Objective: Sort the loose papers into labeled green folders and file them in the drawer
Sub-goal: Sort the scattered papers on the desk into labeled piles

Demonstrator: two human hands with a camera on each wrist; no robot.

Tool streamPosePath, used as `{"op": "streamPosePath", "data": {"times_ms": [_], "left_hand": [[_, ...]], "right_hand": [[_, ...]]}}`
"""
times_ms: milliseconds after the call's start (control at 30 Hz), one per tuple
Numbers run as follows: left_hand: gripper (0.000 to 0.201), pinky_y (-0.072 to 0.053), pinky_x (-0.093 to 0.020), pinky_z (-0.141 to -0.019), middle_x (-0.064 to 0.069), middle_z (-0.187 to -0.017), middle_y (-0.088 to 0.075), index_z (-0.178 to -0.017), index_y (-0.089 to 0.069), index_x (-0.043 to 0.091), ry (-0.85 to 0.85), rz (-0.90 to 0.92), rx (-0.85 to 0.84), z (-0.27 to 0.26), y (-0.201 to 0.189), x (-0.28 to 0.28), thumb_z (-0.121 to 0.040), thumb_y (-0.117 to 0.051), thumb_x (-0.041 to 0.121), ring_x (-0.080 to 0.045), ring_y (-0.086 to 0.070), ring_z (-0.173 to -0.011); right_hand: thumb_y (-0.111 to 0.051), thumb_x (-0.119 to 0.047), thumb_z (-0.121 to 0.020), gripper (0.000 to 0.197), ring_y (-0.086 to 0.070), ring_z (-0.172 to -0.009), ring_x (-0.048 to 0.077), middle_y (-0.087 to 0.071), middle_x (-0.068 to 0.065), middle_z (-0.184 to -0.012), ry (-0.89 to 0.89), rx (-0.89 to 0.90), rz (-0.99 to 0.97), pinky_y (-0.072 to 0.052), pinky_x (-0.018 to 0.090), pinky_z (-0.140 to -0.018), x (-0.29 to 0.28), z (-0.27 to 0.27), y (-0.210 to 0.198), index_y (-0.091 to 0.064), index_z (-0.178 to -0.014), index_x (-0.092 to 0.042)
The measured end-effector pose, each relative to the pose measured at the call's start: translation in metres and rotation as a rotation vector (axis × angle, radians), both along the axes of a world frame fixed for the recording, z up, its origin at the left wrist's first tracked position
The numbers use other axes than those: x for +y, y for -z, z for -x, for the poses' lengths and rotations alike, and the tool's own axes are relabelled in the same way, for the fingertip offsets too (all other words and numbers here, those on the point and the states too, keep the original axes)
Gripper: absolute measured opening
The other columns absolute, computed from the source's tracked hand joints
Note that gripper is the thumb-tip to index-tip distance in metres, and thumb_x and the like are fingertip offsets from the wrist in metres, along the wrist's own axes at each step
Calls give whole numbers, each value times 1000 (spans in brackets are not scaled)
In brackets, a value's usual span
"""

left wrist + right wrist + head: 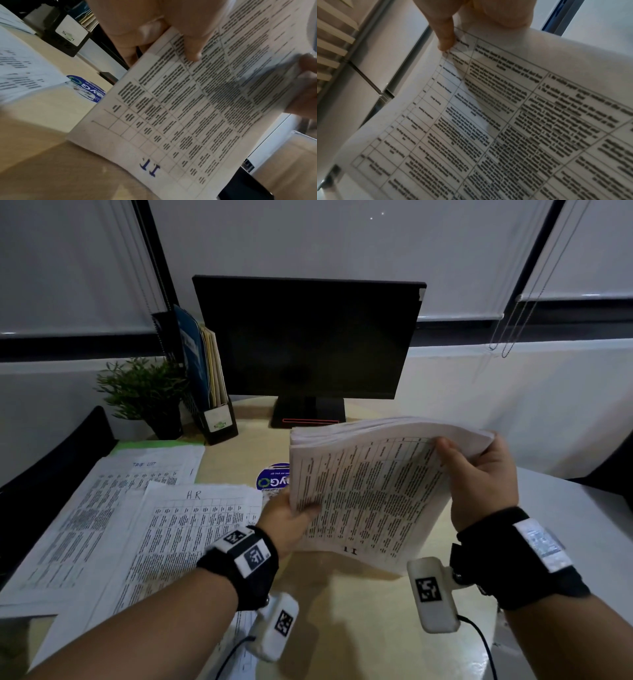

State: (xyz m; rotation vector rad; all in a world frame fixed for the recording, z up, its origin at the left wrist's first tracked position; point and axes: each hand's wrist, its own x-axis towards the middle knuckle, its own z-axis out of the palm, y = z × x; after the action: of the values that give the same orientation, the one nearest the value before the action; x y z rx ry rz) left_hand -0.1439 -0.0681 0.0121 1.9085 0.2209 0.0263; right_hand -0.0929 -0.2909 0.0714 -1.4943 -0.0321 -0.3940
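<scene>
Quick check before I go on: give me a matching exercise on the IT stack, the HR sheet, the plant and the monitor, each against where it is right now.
Things:
1. IT stack
2. HR sheet
3. plant
4. monitor

Places:
A. far left of the desk, beside the file holder
B. flat on the desk, left of the left hand
C. at the back of the desk, screen dark
D. lifted off the desk, held in both hands, the right hand on its far edge

Pairs: 1-D, 2-B, 3-A, 4-C
</scene>
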Motion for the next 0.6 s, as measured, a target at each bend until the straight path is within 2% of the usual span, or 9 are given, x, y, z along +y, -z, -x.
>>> {"op": "streamPosePath", "data": {"times_ms": [100,200,267,300,367,433,500,567,600], "left_hand": [[17,-43,-26,-86,16,-92,-61,-101,-59,28,-62,28,-27,-1,2,-2,-93,-58,13,-10,-58,-92],[11,-44,-26,-79,9,-90,-62,-102,-62,23,-57,-213,-98,-11,-19,0,-94,-56,20,-15,-59,-89],[13,-49,-31,-76,4,-90,-64,-102,-62,21,18,-457,-181,-17,-41,-1,-95,-52,26,-19,-60,-86],[13,-51,-34,-77,3,-91,-64,-102,-61,23,58,-571,-224,-19,-52,-4,-95,-51,28,-21,-60,-87],[10,-51,-37,-78,3,-91,-63,-101,-59,26,144,-786,-296,-23,-72,-14,-93,-52,25,-21,-60,-88],[7,-51,-36,-78,6,-88,-60,-97,-57,29,229,-929,-318,-27,-87,-28,-92,-55,25,-18,-60,-85],[9,-51,-38,-81,5,-93,-62,-101,-57,29,294,-1044,-330,-28,-94,-42,-93,-54,26,-19,-61,-88],[14,-49,-38,-84,4,-100,-63,-106,-56,26,356,-1176,-363,-29,-92,-52,-95,-48,23,-20,-61,-92],[14,-47,-37,-84,5,-100,-62,-106,-54,26,388,-1237,-365,-28,-90,-54,-95,-46,22,-21,-61,-92]], "right_hand": [[-68,-12,-85,15,-63,-65,5,-67,-8,-72,3,32,-58,-52,21,-56,-7,-3,2,-57,-84,-22],[-75,-17,-78,23,-65,-74,6,-67,-14,-77,195,46,4,-54,28,-66,-18,-6,-4,-57,-91,-23],[-77,-24,-72,50,-56,-104,15,-57,-8,-109,452,-42,337,-47,40,-92,-23,-2,-14,-53,-115,-19],[-76,-25,-72,59,-48,-115,19,-51,-2,-121,526,-212,521,-40,46,-99,-23,3,-21,-49,-123,-15],[-69,-28,-74,57,-39,-127,26,-48,7,-131,461,-580,878,-31,54,-103,-11,17,-34,-49,-124,-11],[-65,-34,-72,51,-37,-132,27,-53,8,-131,266,-690,1264,-21,51,-106,11,29,-38,-55,-119,-17],[-67,-28,-70,42,-48,-126,26,-63,7,-119,145,-567,1519,-18,55,-106,29,35,-31,-63,-111,-16],[-62,-19,-75,21,-66,-99,25,-69,3,-93,76,-372,1649,-32,56,-98,36,35,-25,-65,-96,-17],[-58,-17,-80,13,-68,-86,23,-68,0,-86,19,-269,1687,-42,49,-89,35,34,-25,-63,-92,-19]]}}
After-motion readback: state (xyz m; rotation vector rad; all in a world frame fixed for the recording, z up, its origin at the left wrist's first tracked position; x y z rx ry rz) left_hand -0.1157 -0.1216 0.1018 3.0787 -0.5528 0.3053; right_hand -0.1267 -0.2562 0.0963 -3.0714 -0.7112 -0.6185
